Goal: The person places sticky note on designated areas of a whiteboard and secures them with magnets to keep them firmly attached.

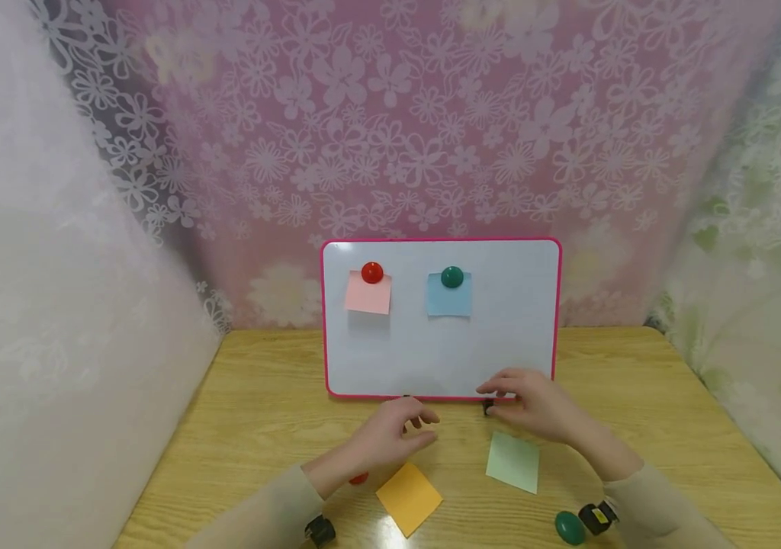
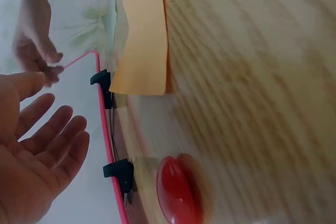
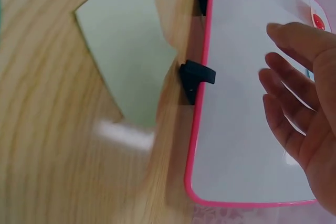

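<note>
A whiteboard [image 1: 397,351] with a pink frame stands upright on the table. On it, a red round magnet [image 1: 372,272] pins a pink sticky note [image 1: 368,296], and a green magnet [image 1: 452,277] pins a blue note [image 1: 449,301]. My left hand [image 1: 387,435], fingers loosely bent and holding nothing, hovers in front of the board's lower edge, just beyond an orange note [image 1: 409,499]. Empty too, my right hand [image 1: 535,404] is near the lower right of the board, beyond a pale green note [image 1: 512,462]. Both notes lie on the table.
Another red magnet [image 2: 177,191] lies by my left wrist, partly hidden in the head view. Beside my right wrist lies a second green magnet [image 1: 570,528]. Black feet [image 3: 195,80] grip the board's bottom edge. Floral curtains [image 1: 377,137] surround the wooden table [image 1: 260,427].
</note>
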Demonstrator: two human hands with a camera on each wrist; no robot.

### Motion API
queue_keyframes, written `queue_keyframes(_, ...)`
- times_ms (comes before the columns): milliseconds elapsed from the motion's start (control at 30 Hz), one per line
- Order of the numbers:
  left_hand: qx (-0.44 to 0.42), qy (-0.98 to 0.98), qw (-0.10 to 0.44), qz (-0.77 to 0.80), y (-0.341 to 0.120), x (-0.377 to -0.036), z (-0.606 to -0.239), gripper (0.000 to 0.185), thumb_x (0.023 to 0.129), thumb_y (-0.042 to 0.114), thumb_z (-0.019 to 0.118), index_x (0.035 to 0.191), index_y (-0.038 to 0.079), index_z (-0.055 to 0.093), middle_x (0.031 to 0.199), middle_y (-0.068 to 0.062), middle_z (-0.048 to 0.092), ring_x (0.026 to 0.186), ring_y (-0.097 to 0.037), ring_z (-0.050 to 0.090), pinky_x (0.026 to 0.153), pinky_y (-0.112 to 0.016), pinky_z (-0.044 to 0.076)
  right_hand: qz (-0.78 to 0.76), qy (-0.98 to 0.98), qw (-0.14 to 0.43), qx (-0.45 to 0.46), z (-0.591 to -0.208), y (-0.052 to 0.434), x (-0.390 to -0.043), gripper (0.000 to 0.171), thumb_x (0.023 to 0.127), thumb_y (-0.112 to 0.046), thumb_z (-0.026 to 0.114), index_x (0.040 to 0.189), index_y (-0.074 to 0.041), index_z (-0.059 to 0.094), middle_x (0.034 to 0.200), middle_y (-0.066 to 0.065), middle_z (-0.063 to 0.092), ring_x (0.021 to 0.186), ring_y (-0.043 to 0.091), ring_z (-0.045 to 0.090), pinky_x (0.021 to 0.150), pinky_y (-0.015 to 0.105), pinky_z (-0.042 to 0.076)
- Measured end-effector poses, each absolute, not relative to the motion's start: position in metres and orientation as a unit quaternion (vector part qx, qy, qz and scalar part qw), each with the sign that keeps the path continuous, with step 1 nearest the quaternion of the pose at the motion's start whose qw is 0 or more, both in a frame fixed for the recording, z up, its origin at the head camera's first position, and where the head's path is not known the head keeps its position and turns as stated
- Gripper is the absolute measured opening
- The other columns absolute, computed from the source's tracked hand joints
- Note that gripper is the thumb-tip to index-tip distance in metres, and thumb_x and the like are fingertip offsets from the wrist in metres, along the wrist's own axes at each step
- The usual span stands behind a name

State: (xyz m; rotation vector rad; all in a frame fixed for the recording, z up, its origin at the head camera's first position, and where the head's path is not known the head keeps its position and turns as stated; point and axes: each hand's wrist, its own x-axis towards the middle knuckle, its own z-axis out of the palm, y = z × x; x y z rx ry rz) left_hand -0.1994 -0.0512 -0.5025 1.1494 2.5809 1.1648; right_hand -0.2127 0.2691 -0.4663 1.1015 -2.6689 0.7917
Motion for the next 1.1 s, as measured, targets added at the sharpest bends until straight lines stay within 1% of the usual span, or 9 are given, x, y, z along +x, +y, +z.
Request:
queue_keyframes(100, 0.376, 0.848, 0.069, 0.367, -0.059, -0.197, -0.504, 0.025, 0.105, 0.025, 0.073, 0.126, 0.011, 0.075, 0.122, 0.003, 0.074, 0.104, -0.012, 0.067, 0.087, -0.024, 0.054, 0.258, -0.885, 0.026, 0.385, -0.467, 0.276, -0.207, 0.026, 0.093, -0.012, 0.084, 0.119, -0.015, 0.079, 0.108, -0.003, 0.076, 0.090, 0.013, 0.069, 0.072, 0.033, 0.058)
queue_keyframes(200, 0.387, 0.850, 0.082, 0.348, -0.064, -0.195, -0.505, 0.025, 0.104, 0.026, 0.074, 0.125, 0.012, 0.075, 0.122, 0.006, 0.074, 0.105, -0.010, 0.067, 0.091, -0.024, 0.054, 0.262, -0.884, -0.036, 0.386, -0.467, 0.280, -0.202, 0.024, 0.097, -0.019, 0.082, 0.120, -0.017, 0.079, 0.107, -0.006, 0.075, 0.088, 0.005, 0.066, 0.068, 0.028, 0.056)
queue_keyframes(300, 0.404, 0.850, 0.081, 0.328, -0.067, -0.195, -0.504, 0.024, 0.103, 0.024, 0.076, 0.123, 0.012, 0.076, 0.120, 0.007, 0.075, 0.105, -0.010, 0.067, 0.093, -0.024, 0.054, 0.269, -0.878, -0.090, 0.385, -0.467, 0.282, -0.198, 0.026, 0.098, -0.025, 0.081, 0.123, -0.018, 0.078, 0.109, -0.006, 0.075, 0.089, 0.004, 0.066, 0.071, 0.029, 0.057)
queue_keyframes(400, 0.410, 0.854, 0.084, 0.309, -0.069, -0.193, -0.503, 0.024, 0.102, 0.025, 0.077, 0.123, 0.014, 0.077, 0.118, 0.009, 0.074, 0.106, -0.010, 0.067, 0.094, -0.023, 0.052, 0.268, -0.873, -0.121, 0.388, -0.468, 0.284, -0.194, 0.028, 0.098, -0.031, 0.082, 0.123, -0.019, 0.078, 0.113, -0.007, 0.075, 0.091, 0.006, 0.067, 0.073, 0.030, 0.057)
queue_keyframes(500, 0.412, 0.859, 0.090, 0.290, -0.070, -0.192, -0.502, 0.025, 0.102, 0.028, 0.077, 0.123, 0.016, 0.077, 0.118, 0.010, 0.072, 0.107, -0.009, 0.066, 0.095, -0.021, 0.051, 0.261, -0.872, -0.132, 0.392, -0.471, 0.286, -0.190, 0.030, 0.096, -0.034, 0.084, 0.122, -0.021, 0.078, 0.114, -0.010, 0.074, 0.091, 0.007, 0.068, 0.073, 0.030, 0.057)
queue_keyframes(700, 0.427, 0.866, 0.088, 0.246, -0.069, -0.190, -0.500, 0.025, 0.102, 0.030, 0.077, 0.124, 0.018, 0.077, 0.122, 0.012, 0.068, 0.114, -0.006, 0.063, 0.100, -0.023, 0.050, 0.261, -0.860, -0.135, 0.417, -0.479, 0.291, -0.181, 0.030, 0.093, -0.033, 0.087, 0.120, -0.022, 0.079, 0.111, -0.013, 0.073, 0.090, 0.004, 0.067, 0.075, 0.031, 0.059)
queue_keyframes(800, 0.432, 0.867, 0.094, 0.231, -0.069, -0.188, -0.497, 0.025, 0.102, 0.030, 0.077, 0.124, 0.019, 0.077, 0.124, 0.012, 0.067, 0.117, -0.004, 0.061, 0.103, -0.024, 0.049, 0.260, -0.856, -0.137, 0.426, -0.481, 0.293, -0.176, 0.030, 0.091, -0.033, 0.089, 0.118, -0.023, 0.080, 0.109, -0.014, 0.071, 0.089, 0.003, 0.065, 0.074, 0.030, 0.058)
queue_keyframes(867, 0.433, 0.868, 0.095, 0.222, -0.068, -0.187, -0.494, 0.026, 0.102, 0.030, 0.077, 0.124, 0.019, 0.077, 0.124, 0.012, 0.067, 0.117, -0.004, 0.061, 0.103, -0.024, 0.049, 0.254, -0.855, -0.130, 0.432, -0.482, 0.295, -0.174, 0.030, 0.090, -0.033, 0.090, 0.117, -0.023, 0.080, 0.107, -0.015, 0.071, 0.088, 0.002, 0.064, 0.073, 0.029, 0.057)
queue_keyframes(1100, 0.441, 0.870, 0.088, 0.200, -0.067, -0.185, -0.497, 0.028, 0.098, 0.031, 0.081, 0.124, 0.019, 0.076, 0.124, 0.012, 0.065, 0.118, -0.003, 0.060, 0.104, -0.022, 0.048, 0.243, -0.859, -0.138, 0.428, -0.489, 0.303, -0.165, 0.033, 0.084, -0.031, 0.093, 0.114, -0.025, 0.080, 0.104, -0.019, 0.068, 0.088, 0.000, 0.063, 0.073, 0.026, 0.055)
